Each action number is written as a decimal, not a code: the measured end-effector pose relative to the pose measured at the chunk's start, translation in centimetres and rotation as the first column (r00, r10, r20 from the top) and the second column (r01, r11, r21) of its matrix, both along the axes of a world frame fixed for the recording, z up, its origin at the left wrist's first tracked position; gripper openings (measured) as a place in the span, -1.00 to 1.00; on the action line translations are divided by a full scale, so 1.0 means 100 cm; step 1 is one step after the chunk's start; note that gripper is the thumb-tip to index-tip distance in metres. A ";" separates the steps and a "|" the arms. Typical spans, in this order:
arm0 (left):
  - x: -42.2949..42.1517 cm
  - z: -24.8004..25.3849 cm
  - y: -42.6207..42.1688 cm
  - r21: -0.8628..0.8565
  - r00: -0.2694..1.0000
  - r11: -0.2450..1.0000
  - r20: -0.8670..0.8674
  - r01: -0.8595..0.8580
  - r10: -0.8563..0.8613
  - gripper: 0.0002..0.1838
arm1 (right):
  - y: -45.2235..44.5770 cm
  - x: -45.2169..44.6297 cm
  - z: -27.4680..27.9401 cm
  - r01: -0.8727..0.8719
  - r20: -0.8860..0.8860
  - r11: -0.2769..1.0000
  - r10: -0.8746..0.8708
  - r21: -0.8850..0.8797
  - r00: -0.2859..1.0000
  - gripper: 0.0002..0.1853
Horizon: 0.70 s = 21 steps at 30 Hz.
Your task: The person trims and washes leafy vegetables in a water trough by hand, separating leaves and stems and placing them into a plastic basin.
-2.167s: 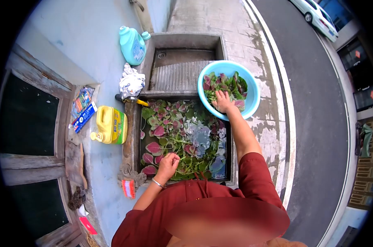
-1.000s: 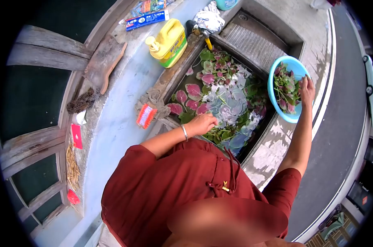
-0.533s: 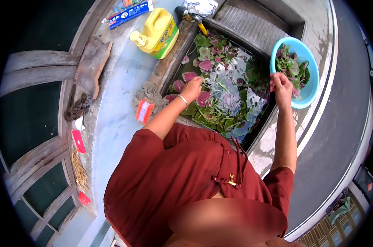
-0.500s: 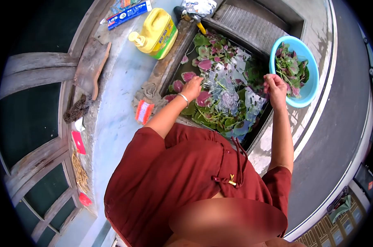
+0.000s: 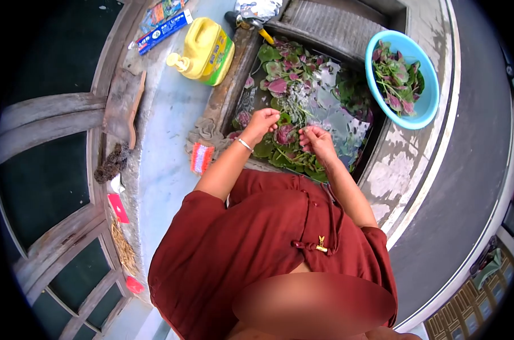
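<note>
Red-and-green leafy greens (image 5: 296, 62), which look like amaranth, float in water in a dark stone sink (image 5: 225, 96). Over the near left part of the sink is my left hand (image 5: 261, 126), a bracelet on its wrist, thumb and fingertips pinched together. To its right, my right hand (image 5: 318, 143) hovers low over the leaves, its fingers curled into a pinch. Whatever sits between the fingertips of either hand is too small to make out. A dark red leaf (image 5: 285, 134) lies between the two hands. More greens fill a light blue basin (image 5: 428, 107) at the sink's right.
A yellow pump jug (image 5: 208, 51) stands on the left ledge near a blue box (image 5: 165, 32). An orange scrub brush (image 5: 201, 157) and a grey cloth (image 5: 207, 134) lie beside the sink. A yellow-handled tool (image 5: 265, 35) rests at its far left corner.
My right hand has moved left from beside the blue basin to over the sink, close to my left hand. My left hand remains over the sink's left part. The view has shifted slightly.
</note>
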<state>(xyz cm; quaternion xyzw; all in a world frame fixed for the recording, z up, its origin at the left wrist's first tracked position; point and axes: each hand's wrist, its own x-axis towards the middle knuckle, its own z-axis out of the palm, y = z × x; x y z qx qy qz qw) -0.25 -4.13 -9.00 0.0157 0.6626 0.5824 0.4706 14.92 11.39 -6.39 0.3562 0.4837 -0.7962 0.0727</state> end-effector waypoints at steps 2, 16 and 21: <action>0.010 0.010 0.004 0.111 0.981 0.992 0.191 -0.057 0.035 -0.85 | -0.013 -0.010 0.000 -0.004 -0.014 0.998 0.005 0.068 1.000 -0.74; 0.037 0.016 0.010 -0.041 0.990 0.994 -0.090 0.105 -0.109 -0.67 | 0.025 0.041 -0.019 0.637 -0.088 0.733 -0.669 -0.237 0.738 -0.80; 0.034 -0.056 0.006 -0.492 0.567 0.814 -0.592 0.309 -0.573 -0.60 | 0.041 0.076 -0.021 0.621 0.020 0.759 -0.630 -0.196 0.776 -0.79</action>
